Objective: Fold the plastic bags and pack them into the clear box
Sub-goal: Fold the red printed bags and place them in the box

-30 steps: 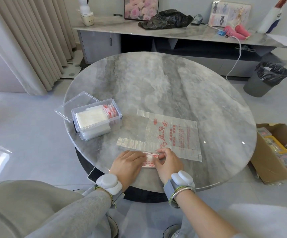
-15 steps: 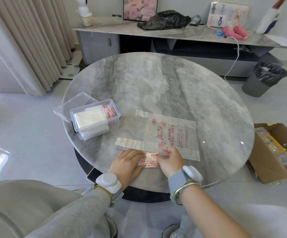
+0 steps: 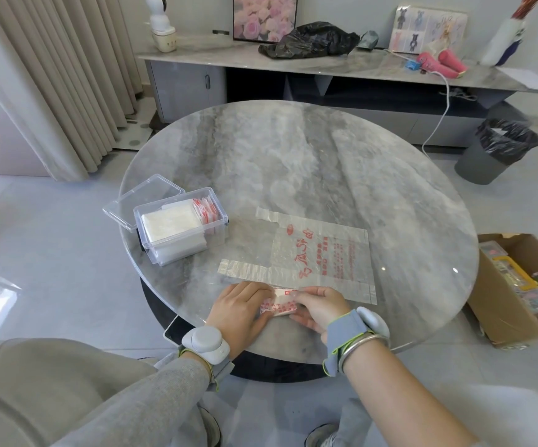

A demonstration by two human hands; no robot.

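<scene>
1. Landmark: the clear box (image 3: 182, 232) stands at the left rim of the round table (image 3: 293, 162), lid (image 3: 143, 201) open and lying just behind-left of it. It already holds folded bags, and little free room shows. Risk: a loosely folded packet does not fit, or catches on the rim.
2. My left hand (image 3: 240, 309), nearer me and to the right of the box, lies flat with fingers together, pressing the left end of the small folded bag (image 3: 279, 306). Risk: if I lift this hand early, the slick film springs open and the creases are lost.
3. My right hand (image 3: 317, 306), further right of the box, pinches the right edge of the same packet between thumb and fingertips. Risk: an uneven pull skews the fold.
4. The flat printed bag (image 3: 313, 253), right of the box and just beyond my hands, touches or underlies the packet; I cannot tell which. Risk: dragging the packet shifts or wrinkles this bag.
</scene>
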